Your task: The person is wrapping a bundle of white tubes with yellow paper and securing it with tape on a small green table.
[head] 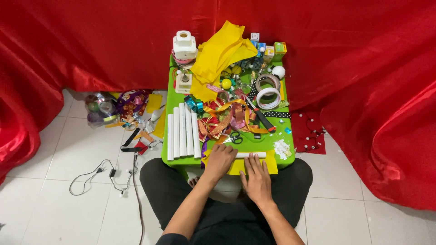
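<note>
Yellow sheet [271, 164] — flat paper, one white tube [252, 155] on it; our left hand [219, 161] and right hand [257, 178] press it, fingers released. Beside it — five white tubes [183, 131].

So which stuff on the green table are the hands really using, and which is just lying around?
In use:
- left hand and right hand, pressing flat on the yellow paper
- white tube lying on that paper

Just lying about:
- scissors
- row of white tubes
- tape rolls
- ribbon pile
- crumpled yellow sheet
- cables on the floor
</note>
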